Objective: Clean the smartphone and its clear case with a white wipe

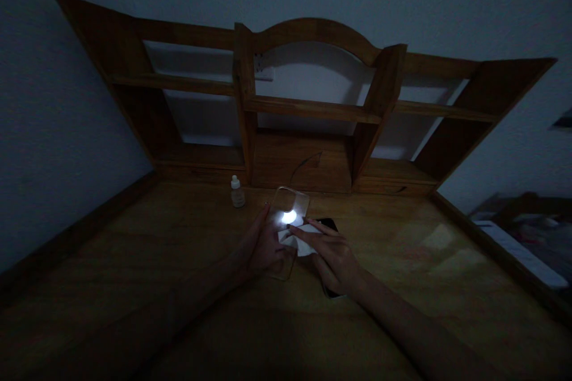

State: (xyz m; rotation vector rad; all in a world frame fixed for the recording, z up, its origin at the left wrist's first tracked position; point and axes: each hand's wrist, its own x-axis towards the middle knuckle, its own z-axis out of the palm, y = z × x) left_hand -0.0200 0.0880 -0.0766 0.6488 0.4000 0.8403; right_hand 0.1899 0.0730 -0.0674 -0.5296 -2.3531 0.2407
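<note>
A clear phone case [298, 201] is held up in my left hand [264, 245], tilted above the desk, with the fingers along its left side and back. A bright spot of light glares near the case's middle. My right hand [333, 256] pinches a white tissue [308, 244] and presses it against the face of the case just below that glare. Under my right hand a dark phone [329, 224] lies on the desk, largely covered by the hand. A small dropper bottle [238, 195] with a white cap stands upright to the left of the case.
The wooden desk [179, 232] has a raised hutch of shelves [313, 110] along its back. A wall socket [263, 69] shows through the middle opening. Beyond the desk's right edge lies a white flat object [521, 253] among dim clutter. The room is dark.
</note>
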